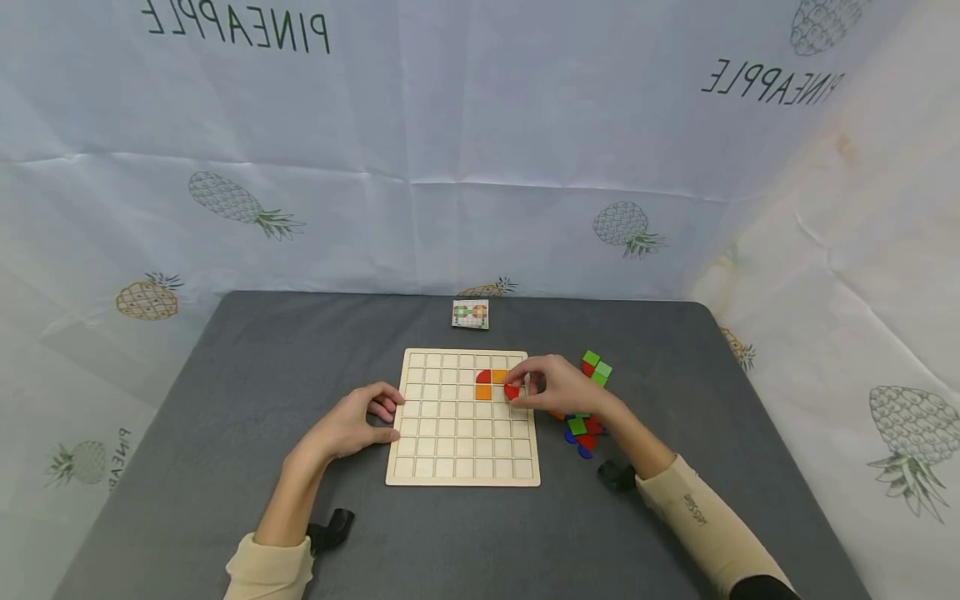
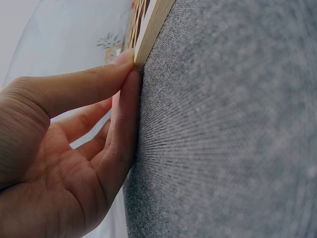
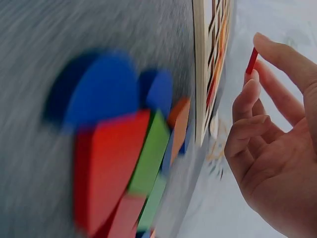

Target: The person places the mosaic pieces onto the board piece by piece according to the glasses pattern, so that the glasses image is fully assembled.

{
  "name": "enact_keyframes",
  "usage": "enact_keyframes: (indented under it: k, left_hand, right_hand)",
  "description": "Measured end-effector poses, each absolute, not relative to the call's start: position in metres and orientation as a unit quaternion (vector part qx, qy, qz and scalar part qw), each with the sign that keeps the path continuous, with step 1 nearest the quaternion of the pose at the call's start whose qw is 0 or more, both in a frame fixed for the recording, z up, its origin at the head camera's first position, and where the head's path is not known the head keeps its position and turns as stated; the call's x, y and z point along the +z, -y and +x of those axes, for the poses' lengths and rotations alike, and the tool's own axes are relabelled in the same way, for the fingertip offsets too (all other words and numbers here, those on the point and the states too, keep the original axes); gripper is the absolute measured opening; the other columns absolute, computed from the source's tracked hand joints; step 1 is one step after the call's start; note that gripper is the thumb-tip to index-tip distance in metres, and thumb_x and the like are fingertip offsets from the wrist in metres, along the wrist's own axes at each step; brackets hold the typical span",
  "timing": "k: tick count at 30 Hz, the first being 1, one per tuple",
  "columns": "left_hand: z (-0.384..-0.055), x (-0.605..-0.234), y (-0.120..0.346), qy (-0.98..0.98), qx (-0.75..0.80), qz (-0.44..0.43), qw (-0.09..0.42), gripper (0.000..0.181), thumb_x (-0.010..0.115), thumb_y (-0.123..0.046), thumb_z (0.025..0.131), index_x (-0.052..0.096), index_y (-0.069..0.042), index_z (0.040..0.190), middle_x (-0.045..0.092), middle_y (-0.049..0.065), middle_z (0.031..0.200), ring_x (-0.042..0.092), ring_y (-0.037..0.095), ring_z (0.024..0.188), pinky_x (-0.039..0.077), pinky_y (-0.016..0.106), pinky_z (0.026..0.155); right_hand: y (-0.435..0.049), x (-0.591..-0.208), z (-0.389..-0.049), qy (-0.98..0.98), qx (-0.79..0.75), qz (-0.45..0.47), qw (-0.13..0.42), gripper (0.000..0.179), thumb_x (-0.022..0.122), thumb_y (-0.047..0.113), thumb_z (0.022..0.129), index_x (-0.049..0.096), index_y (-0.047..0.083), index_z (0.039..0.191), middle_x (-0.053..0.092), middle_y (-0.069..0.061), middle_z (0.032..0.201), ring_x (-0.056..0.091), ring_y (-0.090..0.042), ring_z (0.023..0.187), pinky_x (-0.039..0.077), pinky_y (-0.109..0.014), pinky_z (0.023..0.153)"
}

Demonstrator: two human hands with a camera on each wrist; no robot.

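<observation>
A wooden grid board [image 1: 442, 433] lies on the grey table. My left hand [image 1: 352, 423] rests at its left side, thumb and fingertips spread along the edge. In the left wrist view the thumb [image 2: 84, 87] meets the board's rim [image 2: 151, 37]. Over the upper right of the grid, my right hand [image 1: 558, 387] pinches a thin red piece [image 3: 252, 60] with a rounded side between thumb and fingers. Close by, a red quarter-circle [image 1: 483, 377] sits in the grid, with an orange square [image 1: 499, 376] beside it and another orange square [image 1: 483, 392] below.
Right of the board, partly behind the right forearm, lies a loose pile of green squares [image 1: 577, 427], red pieces [image 1: 587, 442] and blue rounded pieces [image 3: 101, 91]. A small patterned card [image 1: 470, 314] lies beyond the board. A pineapple-print cloth [image 1: 450, 225] hangs behind the table.
</observation>
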State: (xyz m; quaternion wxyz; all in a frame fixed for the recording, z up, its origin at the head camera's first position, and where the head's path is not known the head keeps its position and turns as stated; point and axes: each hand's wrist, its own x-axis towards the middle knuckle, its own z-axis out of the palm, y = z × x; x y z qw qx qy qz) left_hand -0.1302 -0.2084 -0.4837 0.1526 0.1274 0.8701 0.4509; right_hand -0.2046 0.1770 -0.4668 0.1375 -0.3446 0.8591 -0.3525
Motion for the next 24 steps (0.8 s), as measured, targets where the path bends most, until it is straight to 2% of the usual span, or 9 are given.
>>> enact_keyframes:
  k: [6, 13, 16, 24]
  left_hand:
    - [-0.13, -0.484, 0.209, -0.87, 0.451, 0.125, 0.156, 0.042, 0.087, -0.002, 0.089, 0.067, -0.002, 0.125, 0.063, 0.011, 0.112, 0.061, 0.019, 0.1, 0.055, 0.028, 0.086]
    - [-0.131, -0.484, 0.209, -0.869, 0.452, 0.127, 0.156, 0.042, 0.087, -0.002, 0.089, 0.066, -0.002, 0.126, 0.063, 0.011, 0.112, 0.061, 0.019, 0.1, 0.054, 0.027, 0.086]
    - [-0.131, -0.484, 0.209, -0.869, 0.452, 0.128, 0.157, 0.042, 0.087, -0.002, 0.089, 0.066, -0.002, 0.125, 0.063, 0.011, 0.112, 0.061, 0.019, 0.1, 0.055, 0.027, 0.086]
    - [-0.131, -0.484, 0.21, -0.868, 0.454, 0.129, 0.157, 0.041, 0.087, -0.002, 0.089, 0.066, -0.002, 0.125, 0.063, 0.011, 0.112, 0.061, 0.019, 0.1, 0.055, 0.027, 0.086]
  right_hand:
    - [-0.15, -0.469, -0.202, -0.858, -0.32, -0.371, 0.154, 0.029, 0.088, 0.023, 0.093, 0.081, 0.014, 0.12, 0.077, 0.0, 0.104, 0.06, -0.003, 0.073, 0.054, -0.021, 0.066]
    - [-0.133, -0.466, -0.197, -0.876, -0.25, -0.391, 0.132, 0.023, 0.09, 0.03, 0.091, 0.081, 0.021, 0.11, 0.074, 0.005, 0.092, 0.056, 0.002, 0.07, 0.046, -0.018, 0.058]
    - [-0.129, -0.464, -0.196, -0.88, -0.232, -0.394, 0.127, 0.021, 0.091, 0.031, 0.089, 0.082, 0.024, 0.107, 0.073, 0.006, 0.091, 0.054, 0.003, 0.069, 0.045, -0.018, 0.057]
    - [-0.127, -0.464, -0.196, -0.89, -0.205, -0.389, 0.121, 0.019, 0.091, 0.033, 0.09, 0.083, 0.026, 0.106, 0.072, 0.008, 0.103, 0.052, 0.003, 0.07, 0.043, -0.018, 0.057]
